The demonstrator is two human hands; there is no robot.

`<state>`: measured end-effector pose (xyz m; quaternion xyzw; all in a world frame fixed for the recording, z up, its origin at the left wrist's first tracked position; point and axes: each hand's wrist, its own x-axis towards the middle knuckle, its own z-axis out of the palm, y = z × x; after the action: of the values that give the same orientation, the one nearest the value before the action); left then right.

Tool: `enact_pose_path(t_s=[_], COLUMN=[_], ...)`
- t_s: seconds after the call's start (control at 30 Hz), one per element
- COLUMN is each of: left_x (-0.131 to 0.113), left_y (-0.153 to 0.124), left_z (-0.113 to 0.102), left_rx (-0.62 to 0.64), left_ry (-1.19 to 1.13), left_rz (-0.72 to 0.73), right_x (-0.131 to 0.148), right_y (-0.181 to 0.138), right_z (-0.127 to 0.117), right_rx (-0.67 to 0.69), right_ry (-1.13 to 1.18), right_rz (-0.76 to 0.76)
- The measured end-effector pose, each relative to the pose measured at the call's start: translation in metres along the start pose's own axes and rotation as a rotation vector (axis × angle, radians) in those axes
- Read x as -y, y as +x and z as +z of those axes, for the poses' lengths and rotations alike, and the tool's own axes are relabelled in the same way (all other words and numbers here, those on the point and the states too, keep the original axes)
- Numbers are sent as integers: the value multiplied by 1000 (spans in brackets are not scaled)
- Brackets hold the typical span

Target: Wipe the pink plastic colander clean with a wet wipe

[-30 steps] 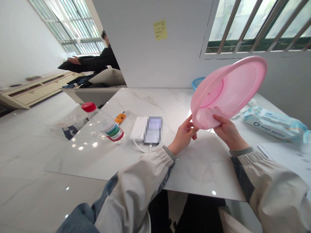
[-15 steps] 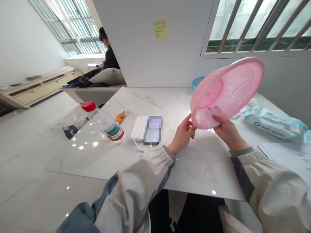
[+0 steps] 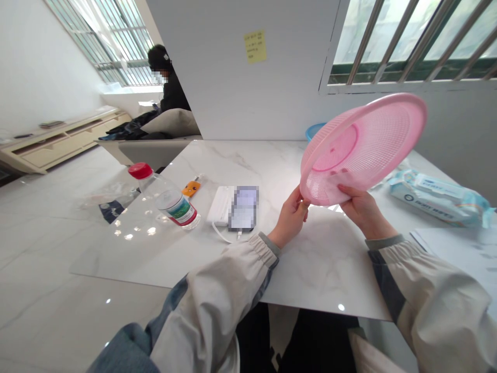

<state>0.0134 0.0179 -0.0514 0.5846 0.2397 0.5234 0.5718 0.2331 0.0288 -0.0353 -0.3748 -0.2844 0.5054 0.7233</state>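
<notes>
A round pink plastic mesh basket (image 3: 365,145) is held tilted above the white marble table (image 3: 272,259), its underside facing me. My left hand (image 3: 291,217) pinches its near rim from the left. My right hand (image 3: 361,210) grips the same rim from the right, fingers curled on the mesh. Both sleeves are light grey.
On the table lie a clear bottle with a red cap (image 3: 166,194), an orange small item (image 3: 191,187), a white power bank with a phone (image 3: 235,207), a pack of wet wipes (image 3: 435,194) and papers (image 3: 458,248). A blue bowl (image 3: 315,130) sits behind. Another person (image 3: 166,83) sits far left.
The basket has tipped slightly flatter and shifted a little left in my hands. The person in the background has sat up and drawn the arm back.
</notes>
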Motion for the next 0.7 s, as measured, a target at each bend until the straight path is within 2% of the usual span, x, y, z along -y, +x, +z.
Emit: enact_pose_path(t_s=[0.5,0.7], left_x=[0,-4], left_y=[1,-1], left_z=[0,0], left_rx=[-14,-52], left_ry=[-2,10], left_rz=[-2,-53], right_x=[-5,-6], right_y=[3,2], right_z=[-6,-4], right_rx=[16,-6], right_ry=[-38,-45], right_rz=[-22,-2])
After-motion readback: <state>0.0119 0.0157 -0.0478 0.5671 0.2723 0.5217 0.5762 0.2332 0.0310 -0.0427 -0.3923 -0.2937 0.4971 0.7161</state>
